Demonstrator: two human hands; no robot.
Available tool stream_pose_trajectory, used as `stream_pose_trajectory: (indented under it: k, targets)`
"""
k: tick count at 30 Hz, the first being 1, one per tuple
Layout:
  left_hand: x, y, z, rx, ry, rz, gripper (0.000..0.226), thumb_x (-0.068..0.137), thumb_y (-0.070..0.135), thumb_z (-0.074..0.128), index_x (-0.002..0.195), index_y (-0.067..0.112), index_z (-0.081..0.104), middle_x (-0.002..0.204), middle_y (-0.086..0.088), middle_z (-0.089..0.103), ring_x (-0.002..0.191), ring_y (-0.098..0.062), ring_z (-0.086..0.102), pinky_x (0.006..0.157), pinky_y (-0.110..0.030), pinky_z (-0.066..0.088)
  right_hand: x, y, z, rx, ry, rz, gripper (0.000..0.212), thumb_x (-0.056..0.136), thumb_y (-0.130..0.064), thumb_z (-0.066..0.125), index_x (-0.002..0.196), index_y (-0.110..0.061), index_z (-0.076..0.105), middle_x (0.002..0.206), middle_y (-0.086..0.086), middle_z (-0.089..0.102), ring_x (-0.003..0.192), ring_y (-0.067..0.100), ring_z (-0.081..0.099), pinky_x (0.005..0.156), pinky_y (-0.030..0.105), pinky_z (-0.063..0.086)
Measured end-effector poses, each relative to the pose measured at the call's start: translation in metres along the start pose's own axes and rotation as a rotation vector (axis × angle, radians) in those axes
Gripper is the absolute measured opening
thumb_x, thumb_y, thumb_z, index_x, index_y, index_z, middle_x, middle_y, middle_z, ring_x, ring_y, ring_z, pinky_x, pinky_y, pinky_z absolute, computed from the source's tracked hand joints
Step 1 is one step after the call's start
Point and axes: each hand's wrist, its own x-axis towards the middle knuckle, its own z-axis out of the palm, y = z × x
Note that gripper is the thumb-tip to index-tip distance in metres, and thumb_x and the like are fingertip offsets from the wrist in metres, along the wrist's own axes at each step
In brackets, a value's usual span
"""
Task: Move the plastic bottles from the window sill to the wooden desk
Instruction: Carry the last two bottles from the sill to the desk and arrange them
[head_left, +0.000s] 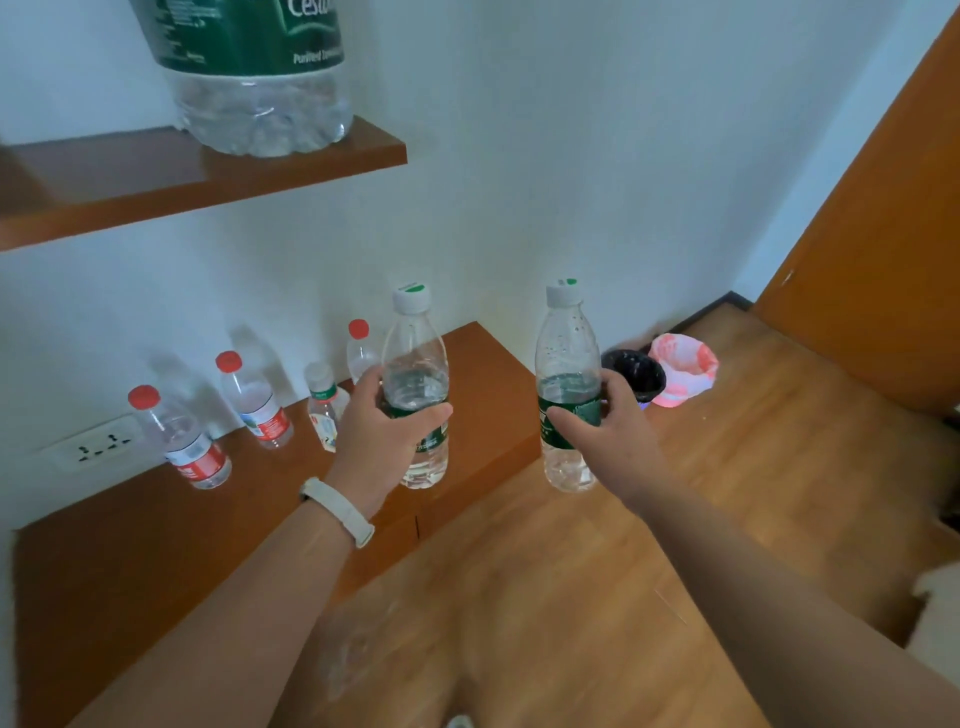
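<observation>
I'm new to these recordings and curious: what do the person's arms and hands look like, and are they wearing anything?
Both forearms are bare, with no sleeves in view, and both hands are gloveless. The left hand has a slim pale wristband around its wrist, off-white with a smooth strap. The right hand shows no band, ring or other item.

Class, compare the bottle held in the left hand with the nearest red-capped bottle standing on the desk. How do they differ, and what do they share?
The held bottle has a white cap with a green mark; the red-capped bottle has a red cap. The held bottle wears a green label, the red-capped bottle a red and white one. The held bottle is gripped by the left hand; the red-capped bottle stands untouched on the desk. Both are clear plastic, capped and upright.
</observation>
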Motion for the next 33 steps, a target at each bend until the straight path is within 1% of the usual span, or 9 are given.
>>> stream_pose_trajectory:
  k: [2,7,15,18,21,23,27,30,33]
  targets:
    - [0.022,0.002,0.002,0.013,0.010,0.006,0.055,0.076,0.028,0.085,0.121,0.031,0.055,0.111,0.009,0.067,0.104,-0.014,0.065,0.090,-0.040,0.057,0.020,-0.002,0.005,-0.014,0.001,0.005,0.056,0.080,-0.034,0.076,0.127,-0.028,0.046,0.107,-0.015,0.061,0.095,0.001,0.062,0.080,0.023,0.053]
    - [0.060,0.000,0.009,0.050,0.017,0.016,0.058,0.077,0.032,0.084,0.126,0.032,0.052,0.116,0.011,0.064,0.109,-0.013,0.062,0.091,-0.038,0.057,0.063,0.003,0.007,0.011,0.007,0.033,0.055,0.079,-0.034,0.076,0.126,-0.028,0.047,0.107,-0.012,0.062,0.095,0.003,0.063,0.082,0.027,0.054]
    - [0.108,-0.006,0.033,0.099,0.044,-0.042,0.061,0.072,0.035,0.086,0.123,0.035,0.053,0.114,0.011,0.065,0.105,-0.014,0.064,0.092,-0.043,0.057,0.136,0.014,0.015,0.082,-0.058,0.026,0.049,0.081,-0.026,0.076,0.121,-0.023,0.048,0.106,-0.009,0.062,0.093,0.002,0.062,0.071,0.017,0.048]
    - [0.128,-0.008,0.047,0.106,0.071,-0.070,0.060,0.067,0.039,0.087,0.118,0.037,0.055,0.110,0.011,0.068,0.102,-0.014,0.066,0.090,-0.044,0.058,0.176,0.025,0.019,0.082,-0.103,0.023,0.050,0.080,-0.027,0.076,0.122,-0.023,0.048,0.107,-0.007,0.063,0.094,0.004,0.062,0.070,0.019,0.048]
    - [0.154,-0.008,0.066,0.103,0.135,-0.098,0.062,0.056,0.046,0.086,0.111,0.038,0.058,0.102,0.010,0.071,0.095,-0.013,0.070,0.085,-0.044,0.060,0.222,0.036,0.021,0.085,-0.198,0.015,0.051,0.081,-0.029,0.076,0.122,-0.024,0.047,0.110,-0.006,0.061,0.096,0.007,0.062,0.076,0.024,0.052]
    - [0.172,-0.007,0.082,0.114,0.173,-0.124,0.067,0.053,0.049,0.084,0.113,0.034,0.058,0.100,0.007,0.071,0.093,-0.016,0.070,0.084,-0.045,0.059,0.253,0.039,0.018,0.061,-0.249,-0.005,0.050,0.081,-0.030,0.076,0.121,-0.023,0.047,0.108,-0.007,0.061,0.095,0.006,0.061,0.073,0.022,0.051]
    - [0.204,0.001,0.118,0.140,0.229,-0.193,0.065,0.063,0.038,0.088,0.118,0.029,0.055,0.104,0.003,0.069,0.095,-0.017,0.069,0.086,-0.044,0.059,0.311,0.043,0.002,0.024,-0.332,-0.043,0.046,0.082,-0.031,0.075,0.118,-0.025,0.047,0.105,-0.011,0.060,0.090,0.000,0.060,0.063,0.013,0.046]
    - [0.223,0.005,0.139,0.175,0.288,-0.199,0.067,0.066,0.035,0.088,0.122,0.028,0.052,0.106,0.004,0.067,0.098,-0.017,0.068,0.085,-0.041,0.060,0.352,0.050,-0.007,0.024,-0.401,-0.061,0.047,0.082,-0.032,0.075,0.119,-0.026,0.047,0.107,-0.012,0.059,0.094,0.003,0.060,0.065,0.014,0.047]
    - [0.236,0.007,0.156,0.183,0.377,-0.212,0.060,0.070,0.027,0.088,0.119,0.027,0.052,0.105,0.002,0.067,0.097,-0.020,0.068,0.087,-0.043,0.059,0.384,0.058,-0.008,0.018,-0.475,-0.070,0.047,0.082,-0.031,0.075,0.119,-0.028,0.046,0.107,-0.015,0.057,0.095,0.003,0.058,0.066,0.014,0.047]
